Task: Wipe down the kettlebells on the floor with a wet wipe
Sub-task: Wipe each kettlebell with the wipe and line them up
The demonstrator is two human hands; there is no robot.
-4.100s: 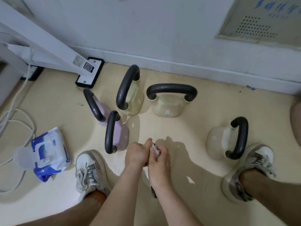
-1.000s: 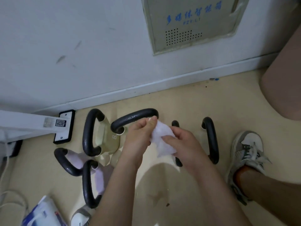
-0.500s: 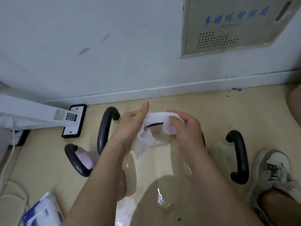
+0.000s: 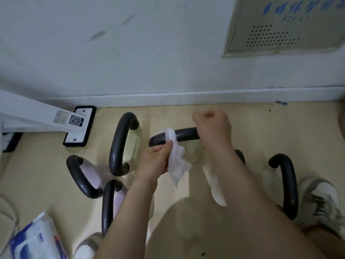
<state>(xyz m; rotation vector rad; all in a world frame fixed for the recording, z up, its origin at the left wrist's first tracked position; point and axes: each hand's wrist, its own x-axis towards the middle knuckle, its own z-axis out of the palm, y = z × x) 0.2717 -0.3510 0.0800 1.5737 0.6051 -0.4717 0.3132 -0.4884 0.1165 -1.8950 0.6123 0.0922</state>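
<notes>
Now | left grip (image 4: pixel 156 160) pinches wipe (image 4: pixel 177 166) | right grip (image 4: pixel 214 128) fisted round kettlebell handle (image 4: pixel 185 135)

A crumpled white wet wipe (image 4: pixel 175 159) drapes over the black handle of a pale, upright kettlebell (image 4: pixel 186 135).

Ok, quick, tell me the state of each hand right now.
Left hand: pinches the wet wipe, which is draped over the kettlebell handle.
Right hand: closed around that same handle.
</notes>
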